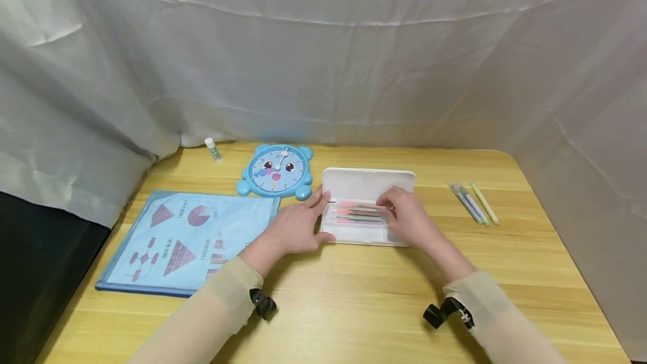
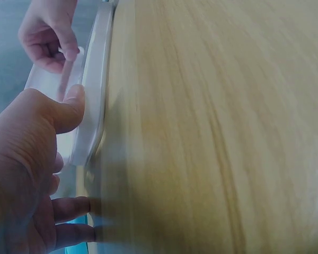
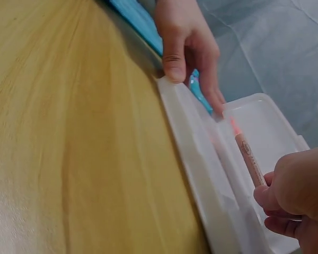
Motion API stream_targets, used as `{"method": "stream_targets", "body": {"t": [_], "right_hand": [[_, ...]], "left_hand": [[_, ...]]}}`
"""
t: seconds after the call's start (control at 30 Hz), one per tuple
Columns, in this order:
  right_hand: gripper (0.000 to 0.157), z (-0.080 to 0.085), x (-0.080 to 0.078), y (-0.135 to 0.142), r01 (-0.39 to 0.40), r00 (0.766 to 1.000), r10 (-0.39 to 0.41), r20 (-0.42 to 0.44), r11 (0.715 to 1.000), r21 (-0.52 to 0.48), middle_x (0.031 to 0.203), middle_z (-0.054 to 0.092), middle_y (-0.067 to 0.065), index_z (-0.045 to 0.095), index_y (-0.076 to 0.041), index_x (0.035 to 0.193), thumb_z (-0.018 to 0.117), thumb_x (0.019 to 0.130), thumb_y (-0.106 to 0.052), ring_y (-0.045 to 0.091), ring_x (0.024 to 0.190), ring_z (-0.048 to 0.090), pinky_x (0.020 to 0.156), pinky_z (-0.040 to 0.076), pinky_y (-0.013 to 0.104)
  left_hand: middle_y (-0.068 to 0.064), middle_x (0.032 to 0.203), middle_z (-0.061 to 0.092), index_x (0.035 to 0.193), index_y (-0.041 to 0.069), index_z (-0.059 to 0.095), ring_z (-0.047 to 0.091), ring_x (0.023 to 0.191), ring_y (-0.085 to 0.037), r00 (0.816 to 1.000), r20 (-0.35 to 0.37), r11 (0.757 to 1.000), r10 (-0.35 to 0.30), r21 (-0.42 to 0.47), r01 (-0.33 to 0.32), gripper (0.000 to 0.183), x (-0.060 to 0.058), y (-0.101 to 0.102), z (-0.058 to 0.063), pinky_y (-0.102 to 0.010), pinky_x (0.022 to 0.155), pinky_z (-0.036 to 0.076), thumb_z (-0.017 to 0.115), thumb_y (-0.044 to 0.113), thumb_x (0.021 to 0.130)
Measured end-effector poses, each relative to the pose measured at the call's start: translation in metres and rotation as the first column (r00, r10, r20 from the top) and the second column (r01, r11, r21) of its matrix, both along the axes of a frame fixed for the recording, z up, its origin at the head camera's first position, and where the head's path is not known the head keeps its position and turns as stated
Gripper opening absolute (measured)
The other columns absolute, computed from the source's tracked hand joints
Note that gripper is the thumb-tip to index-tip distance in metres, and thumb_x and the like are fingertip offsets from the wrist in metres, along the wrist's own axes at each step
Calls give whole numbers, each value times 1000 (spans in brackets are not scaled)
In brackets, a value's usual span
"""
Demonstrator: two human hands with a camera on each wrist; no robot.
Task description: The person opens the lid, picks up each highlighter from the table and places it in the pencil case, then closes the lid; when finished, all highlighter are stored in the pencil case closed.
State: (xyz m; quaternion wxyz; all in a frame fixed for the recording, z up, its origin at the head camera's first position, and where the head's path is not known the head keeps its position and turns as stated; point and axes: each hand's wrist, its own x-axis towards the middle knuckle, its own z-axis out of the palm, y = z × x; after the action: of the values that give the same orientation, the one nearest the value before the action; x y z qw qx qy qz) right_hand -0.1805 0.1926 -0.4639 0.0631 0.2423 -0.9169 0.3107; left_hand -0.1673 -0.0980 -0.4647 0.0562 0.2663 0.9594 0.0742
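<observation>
An open white pencil case [image 1: 368, 235] lies mid-table with its lid [image 1: 366, 181] raised at the back. Several slim pens [image 1: 354, 212] lie inside, pink, green and brownish. My left hand [image 1: 295, 228] grips the case's left end, thumb [image 2: 70, 112] at the front corner and forefinger toward the back. Over the case's right part, my right hand [image 1: 408, 219] pinches a marker pen [image 3: 249, 159] by one end. This pen has a pale pinkish-brown barrel with small print and a clear pink end pointing left, toward my left hand.
A blue toy clock [image 1: 277, 170] with a cartoon face stands behind my left hand. To the left lies a blue zip document pouch [image 1: 187, 240]; a glue stick [image 1: 213, 149] is at the back left. Several pens [image 1: 472, 204] lie right of the case. Grey curtains [image 1: 343, 72] surround the table.
</observation>
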Motion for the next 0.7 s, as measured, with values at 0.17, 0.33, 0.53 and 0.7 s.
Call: {"method": "stream_targets", "body": {"t": [0.17, 0.33, 0.53, 0.7], "right_hand": [[13, -4, -1, -4, 2, 1000, -3, 23, 1000, 28, 99, 68, 12, 73, 2, 99, 73, 91, 12, 29, 92, 65, 83, 57, 46], [15, -7, -2, -7, 8, 1000, -7, -11, 998, 55, 98, 68, 11, 73, 2, 97, 73, 89, 14, 30, 94, 66, 87, 56, 48], [16, -8, -2, -10, -5, 997, 13, -75, 994, 106, 95, 66, 9, 76, 3, 95, 72, 87, 16, 30, 95, 64, 88, 56, 45], [14, -7, -2, -13, -16, 997, 27, -66, 987, 162, 93, 64, 8, 79, 4, 97, 72, 89, 13, 29, 94, 63, 87, 57, 44]], "left_hand": [[-11, 174, 16, 169, 9, 24, 63, 74, -22, 1000, -5, 1000, -7, -9, 7, 103, -1, 1, 0, -34, 67, 49, 61, 71, 95], [-11, 174, 17, 169, 9, 24, 60, 71, -20, 1000, -12, 1000, -9, -22, 9, 103, -1, 2, 1, -33, 66, 49, 60, 72, 95], [-10, 174, 16, 169, 10, 22, 63, 74, -21, 1000, -8, 1000, -5, -30, 5, 104, -1, 1, -1, -34, 66, 50, 59, 73, 95], [-10, 174, 16, 169, 9, 23, 69, 88, -27, 1000, -12, 1000, -3, -23, 3, 104, -1, 0, -2, -35, 69, 52, 60, 73, 95]]}}
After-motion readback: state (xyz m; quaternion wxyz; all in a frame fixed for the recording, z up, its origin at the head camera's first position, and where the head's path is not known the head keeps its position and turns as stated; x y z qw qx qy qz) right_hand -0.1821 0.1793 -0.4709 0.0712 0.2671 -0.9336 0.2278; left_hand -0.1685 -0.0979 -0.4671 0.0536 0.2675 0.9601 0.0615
